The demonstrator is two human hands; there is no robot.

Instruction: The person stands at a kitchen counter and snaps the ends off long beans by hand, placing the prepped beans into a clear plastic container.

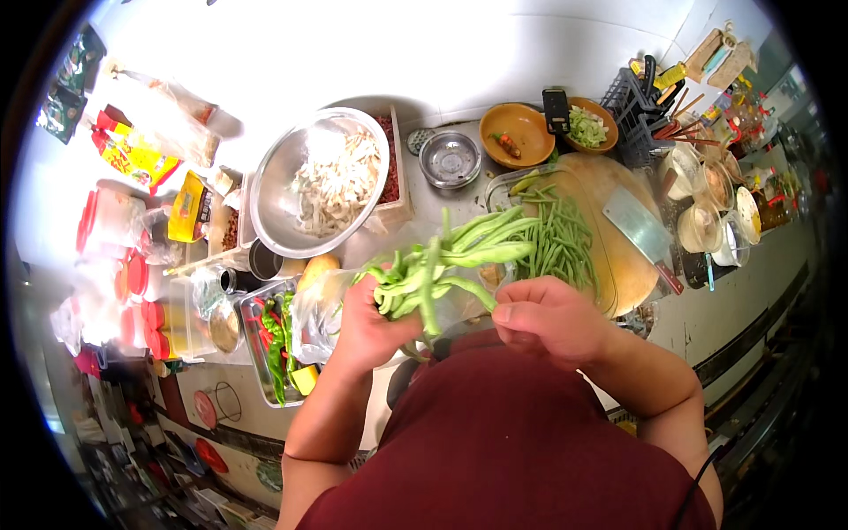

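Observation:
A loose bunch of green beans (430,271) is gripped in my left hand (374,331), its pods fanning out to the right. Between the thumb and forefinger of my right hand (553,321) is the tip of one bean that reaches over from the bunch. Behind that hand, a clear tray (606,278) holds a pile of green beans (556,232) and overlaps a round wooden cutting board (636,278). A clear plastic bag (324,298) lies under and beside my left hand.
On the board's right side rests a cleaver (639,225) with its handle past the edge. A large steel bowl (265,205) of pale sliced food stands at the back left. Green and red peppers (275,338) lie in a metal tray (255,371). Spice containers (702,225) line the right.

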